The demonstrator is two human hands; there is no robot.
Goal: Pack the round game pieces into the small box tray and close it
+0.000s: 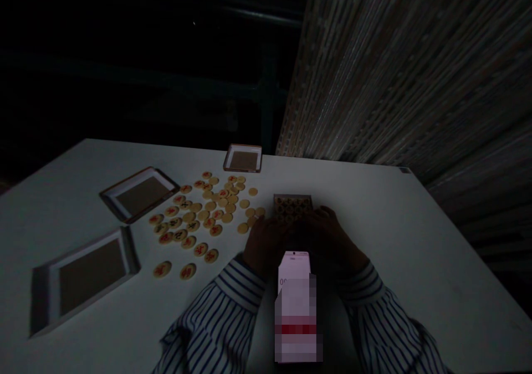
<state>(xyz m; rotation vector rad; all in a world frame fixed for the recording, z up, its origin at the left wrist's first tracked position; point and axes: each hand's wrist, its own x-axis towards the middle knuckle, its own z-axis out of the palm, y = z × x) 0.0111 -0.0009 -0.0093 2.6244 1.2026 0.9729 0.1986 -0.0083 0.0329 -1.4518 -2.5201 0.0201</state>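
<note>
A small box [292, 197] holds rows of round Chinese chess pieces [296, 206]. My left hand [268, 240] is at the box's near left corner, close to the loose pieces. At the near right corner is my right hand [332, 235], bent inward toward the box. Deep shadow hides most fingers of both hands, so their grip does not show. Many loose Chinese chess pieces [192, 226] lie spread to the left, some with red or black characters up, others blank side up. A lit phone [295, 266] lies between my forearms, its lower screen blurred.
Three more shallow boxes or lids rest on the white table [399, 241]: a small one [244, 160] at the back, a brown-edged one [143, 194] at left, and a larger one [89, 271] at near left. A ribbed curtain-like surface [366, 75] rises behind the right side.
</note>
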